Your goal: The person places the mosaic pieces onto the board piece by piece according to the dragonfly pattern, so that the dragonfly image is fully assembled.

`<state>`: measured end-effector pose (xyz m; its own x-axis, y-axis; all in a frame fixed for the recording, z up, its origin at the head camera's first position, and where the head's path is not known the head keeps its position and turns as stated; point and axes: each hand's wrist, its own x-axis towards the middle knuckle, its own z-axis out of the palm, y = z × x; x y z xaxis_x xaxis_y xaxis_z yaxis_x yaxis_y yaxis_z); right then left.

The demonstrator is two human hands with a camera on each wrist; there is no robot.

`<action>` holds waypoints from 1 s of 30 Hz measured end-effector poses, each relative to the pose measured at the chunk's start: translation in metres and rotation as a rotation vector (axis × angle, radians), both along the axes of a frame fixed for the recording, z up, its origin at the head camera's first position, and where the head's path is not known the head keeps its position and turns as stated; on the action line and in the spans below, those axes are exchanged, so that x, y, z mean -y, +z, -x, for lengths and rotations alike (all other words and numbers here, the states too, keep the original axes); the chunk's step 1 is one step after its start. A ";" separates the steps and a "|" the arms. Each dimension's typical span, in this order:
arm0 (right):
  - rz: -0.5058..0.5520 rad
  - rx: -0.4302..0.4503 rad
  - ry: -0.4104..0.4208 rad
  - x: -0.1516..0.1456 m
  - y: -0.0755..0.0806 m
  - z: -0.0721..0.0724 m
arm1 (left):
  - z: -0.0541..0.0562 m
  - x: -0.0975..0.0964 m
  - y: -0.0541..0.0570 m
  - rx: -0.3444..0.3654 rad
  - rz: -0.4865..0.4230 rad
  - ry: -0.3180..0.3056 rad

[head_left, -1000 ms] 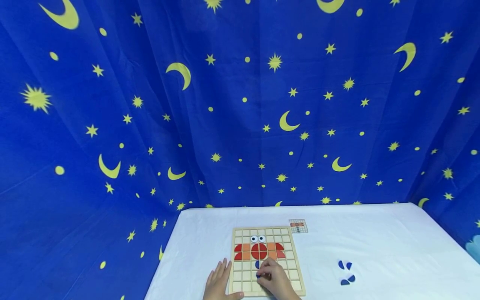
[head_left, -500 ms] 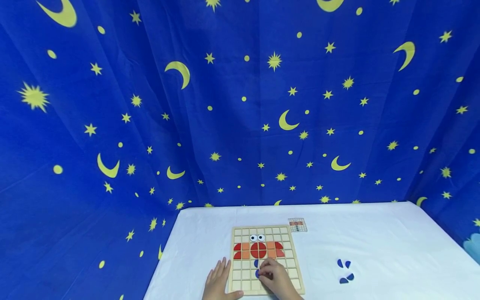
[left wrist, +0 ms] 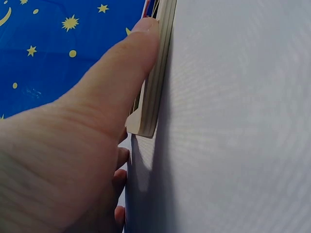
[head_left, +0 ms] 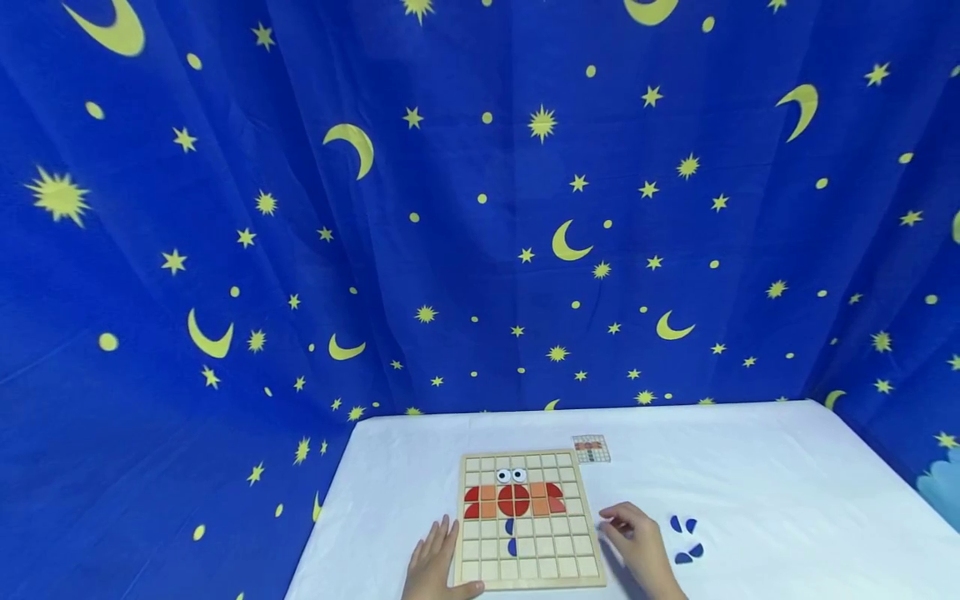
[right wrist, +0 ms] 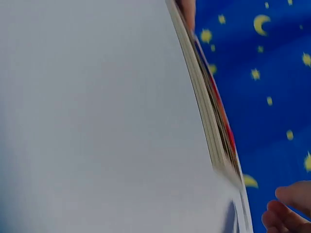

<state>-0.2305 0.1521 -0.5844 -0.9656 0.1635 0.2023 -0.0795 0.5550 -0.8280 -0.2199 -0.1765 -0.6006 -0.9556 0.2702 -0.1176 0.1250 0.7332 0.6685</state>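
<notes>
A wooden grid board (head_left: pixel 540 583) lies on the table, its thick side also showing in the left wrist view. My left hand (head_left: pixel 431 567) rests along its left edge, fingers extended, with the thumb (left wrist: pixel 131 48) over the near edge. My right hand (head_left: pixel 637 546) is just right of the board, fingers loosely bent, with nothing seen in them. On the board are a red circle (head_left: pixel 513 501) of quarter pieces, orange squares (head_left: pixel 540 490), red end pieces (head_left: pixel 472 494) and two eye pieces (head_left: pixel 511 476). Below the circle sit two blue pieces (head_left: pixel 512 547), one above the other.
Several loose blue pieces (head_left: pixel 696 551) lie on the white table (head_left: pixel 787 500) to the right of my right hand. A small picture card (head_left: pixel 592 448) lies by the board's far right corner. A blue curtain (head_left: pixel 465 267) with yellow moons and stars surrounds the table.
My right hand has let go of the lower blue piece, left in its cell, and moved right off the board. The left hand keeps its place at the board's edge.
</notes>
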 end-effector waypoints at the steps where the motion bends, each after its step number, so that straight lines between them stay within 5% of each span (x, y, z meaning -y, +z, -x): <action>1: -0.025 -0.007 -0.025 -0.008 0.000 0.000 | 0.000 0.001 -0.001 0.000 0.001 0.001; 9: -0.169 -0.004 -0.080 -0.058 0.002 -0.003 | 0.002 0.004 -0.008 0.003 0.014 -0.006; 16: -0.259 -0.123 -0.098 -0.082 -0.001 -0.006 | 0.002 0.002 -0.004 0.017 0.014 -0.004; 24: -0.269 0.039 -0.017 -0.105 -0.004 -0.006 | 0.002 0.001 -0.002 0.019 0.020 0.004; 30: -0.310 0.037 0.012 -0.113 -0.009 -0.005 | 0.003 -0.001 0.000 0.022 0.030 0.008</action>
<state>-0.2259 0.2651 -0.5935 -0.9747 0.0883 0.2053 -0.0601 0.7810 -0.6216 -0.2227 -0.1759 -0.6007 -0.9548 0.2584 -0.1470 0.1042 0.7540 0.6486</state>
